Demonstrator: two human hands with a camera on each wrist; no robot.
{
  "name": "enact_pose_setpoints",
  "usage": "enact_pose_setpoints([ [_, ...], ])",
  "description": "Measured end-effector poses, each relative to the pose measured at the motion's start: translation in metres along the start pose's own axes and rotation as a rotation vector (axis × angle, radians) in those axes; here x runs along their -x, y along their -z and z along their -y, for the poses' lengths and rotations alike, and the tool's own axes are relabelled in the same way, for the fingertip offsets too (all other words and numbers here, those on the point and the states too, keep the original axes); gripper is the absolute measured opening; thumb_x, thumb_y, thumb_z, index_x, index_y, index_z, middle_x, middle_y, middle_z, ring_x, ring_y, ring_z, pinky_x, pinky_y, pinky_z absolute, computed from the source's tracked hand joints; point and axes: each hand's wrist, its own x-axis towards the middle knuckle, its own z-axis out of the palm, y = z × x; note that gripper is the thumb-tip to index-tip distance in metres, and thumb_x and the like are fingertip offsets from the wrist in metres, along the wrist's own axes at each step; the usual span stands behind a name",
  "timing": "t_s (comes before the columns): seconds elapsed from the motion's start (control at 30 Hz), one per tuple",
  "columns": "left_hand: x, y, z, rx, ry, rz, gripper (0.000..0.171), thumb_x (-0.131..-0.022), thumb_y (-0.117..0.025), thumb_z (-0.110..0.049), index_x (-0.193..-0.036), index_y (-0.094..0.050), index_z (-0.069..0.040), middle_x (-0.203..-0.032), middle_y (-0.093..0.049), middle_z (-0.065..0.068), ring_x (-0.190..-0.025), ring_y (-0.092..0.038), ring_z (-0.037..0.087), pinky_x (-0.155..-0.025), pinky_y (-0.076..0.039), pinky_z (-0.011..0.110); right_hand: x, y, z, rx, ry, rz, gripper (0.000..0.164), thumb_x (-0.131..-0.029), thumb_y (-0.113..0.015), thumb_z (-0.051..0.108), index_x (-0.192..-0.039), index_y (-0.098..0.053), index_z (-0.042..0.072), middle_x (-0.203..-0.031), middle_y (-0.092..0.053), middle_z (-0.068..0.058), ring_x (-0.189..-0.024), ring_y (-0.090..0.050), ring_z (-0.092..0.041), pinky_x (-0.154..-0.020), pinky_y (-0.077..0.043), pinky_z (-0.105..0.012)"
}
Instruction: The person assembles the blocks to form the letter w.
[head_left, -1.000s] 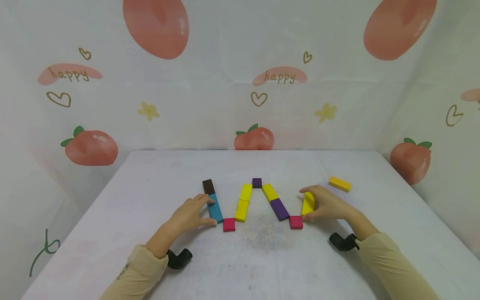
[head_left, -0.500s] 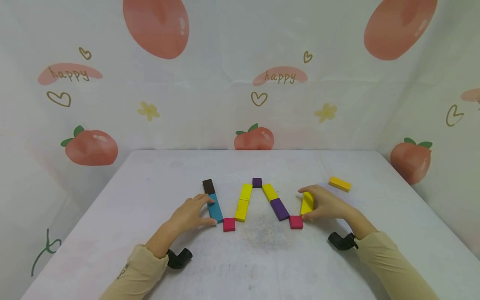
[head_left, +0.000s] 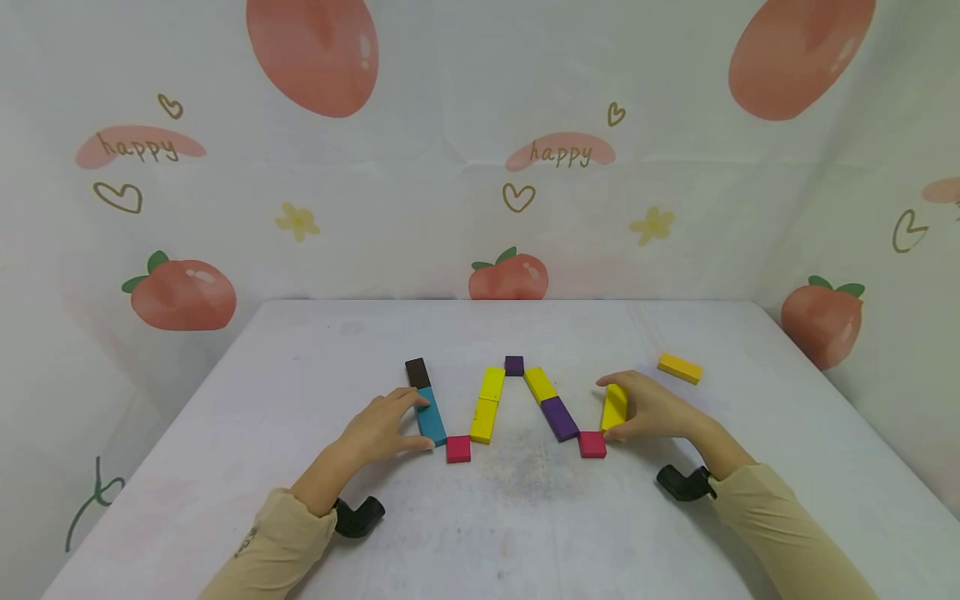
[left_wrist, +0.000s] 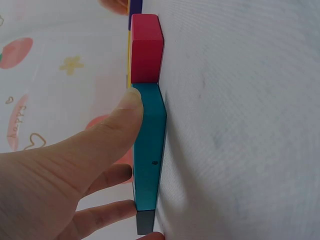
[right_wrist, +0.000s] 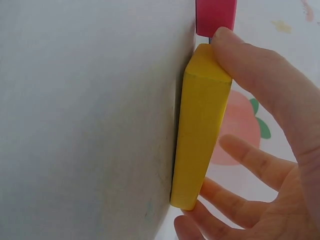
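Observation:
In the head view my left hand [head_left: 382, 427] lies along the left side of a blue block [head_left: 431, 417]. Its thumb is at the block's near end and a finger rests over the side, holding it. A dark brown block [head_left: 417, 372] adjoins the far end, and a red square block [head_left: 458, 449] meets the near corner. My right hand [head_left: 651, 406] holds a yellow block [head_left: 615, 407] between thumb and fingers. In the right wrist view that yellow block [right_wrist: 200, 135] stands close to the table, with a narrow gap to the other red block [right_wrist: 216, 17].
Between the hands, two yellow blocks [head_left: 488, 406], a small purple block [head_left: 513, 366], a yellow block [head_left: 540, 385] and a long purple block [head_left: 559, 418] form a peak. An orange-yellow block [head_left: 680, 367] lies beyond the right hand on the white table [head_left: 525, 533].
My right hand and its yellow block have shifted slightly left, toward the right red block. The left hand and the other blocks stay in place.

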Motion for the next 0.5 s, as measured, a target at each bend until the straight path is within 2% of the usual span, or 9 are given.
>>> enact_pose_setpoints([
  [0.5, -0.0006, -0.0006, -0.0002, 0.005, 0.001, 0.000, 0.058, -0.076, -0.076, -0.037, -0.123, -0.056, -0.010, -0.138, -0.047, 0.018, -0.115, -0.051, 0.038, -0.093, -0.048, 0.050, 0.0067, 0.0017, -0.0049, 0.001, 0.026, -0.035, 0.078, -0.068, -0.082, 0.034, -0.127, -0.048, -0.004, -0.128, -0.050, -0.024, -0.116, -0.047, -0.041, -0.098, -0.039, -0.061],
])
